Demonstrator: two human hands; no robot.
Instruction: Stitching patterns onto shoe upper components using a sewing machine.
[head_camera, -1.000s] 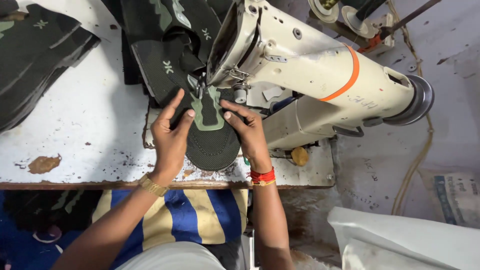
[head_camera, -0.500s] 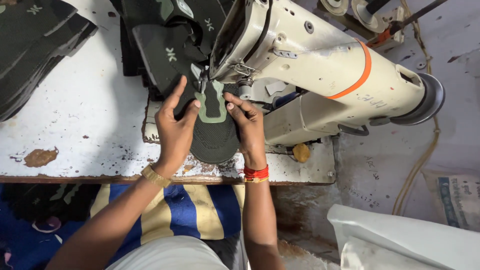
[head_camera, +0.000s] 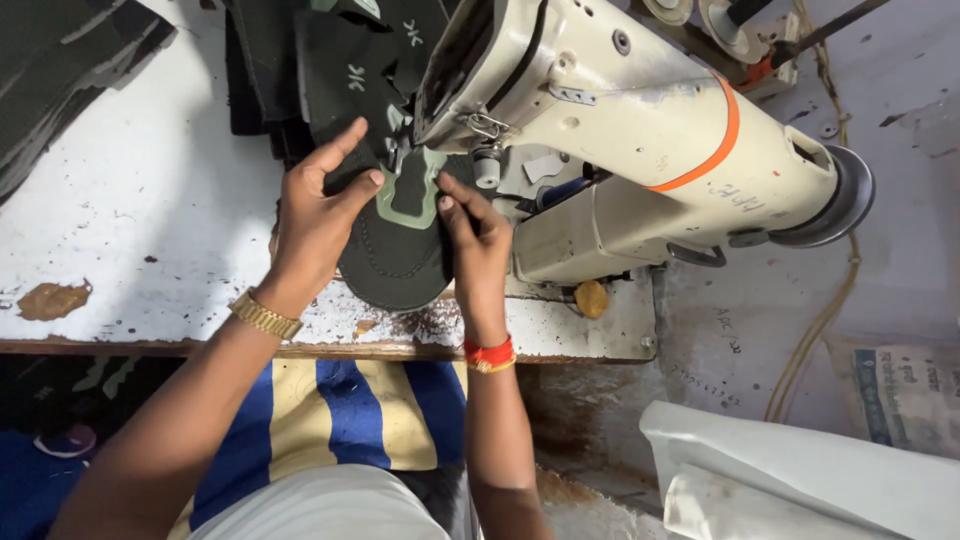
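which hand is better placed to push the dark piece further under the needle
Probably the left hand: it lies flat across the dark piece, thumb beside the pale green patch. The right hand only presses its edge with fingertips.

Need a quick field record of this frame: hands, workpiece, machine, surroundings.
left hand: flat on the dark piece, fingers spread toward the needle area
right hand: pressing the piece's right edge, fingertips near the green patch
dark piece: rounded dark fabric part lying under the machine head
green patch: pale green shape on top of the piece, by the presser foot
sewing machine: cream body with an orange band, handwheel at right
table: white, chipped and stained top
stack: more dark pieces behind the machine head
wrists: gold watch on left, red band on right
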